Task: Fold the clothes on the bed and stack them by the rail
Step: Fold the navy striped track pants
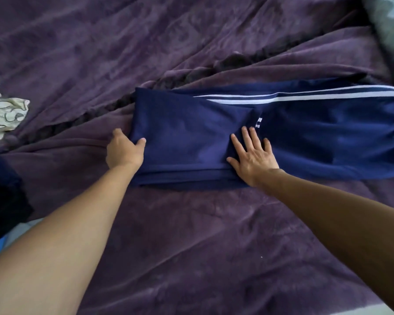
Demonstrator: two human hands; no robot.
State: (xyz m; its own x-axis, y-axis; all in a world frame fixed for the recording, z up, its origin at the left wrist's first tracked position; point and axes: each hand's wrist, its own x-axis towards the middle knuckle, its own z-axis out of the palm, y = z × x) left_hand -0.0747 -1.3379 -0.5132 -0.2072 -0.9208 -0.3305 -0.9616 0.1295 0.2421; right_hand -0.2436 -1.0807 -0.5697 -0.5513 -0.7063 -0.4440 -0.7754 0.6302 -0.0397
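Mid-frame on the purple blanket [191, 246], the navy track pants [187, 137] seem 1 fold in, left hand [125, 152] pinching the folded end, right hand [254, 161] pressing flat, fingers spread; stacking remains.

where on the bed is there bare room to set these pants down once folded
Widest bare patch: the purple blanket beyond the navy pants, between the patterned cloth and the pale pillow. Another lies nearer, between the forearms. Crowded: the left edge, with the dark clothes, and the middle, where left hand and right hand are on the pants.
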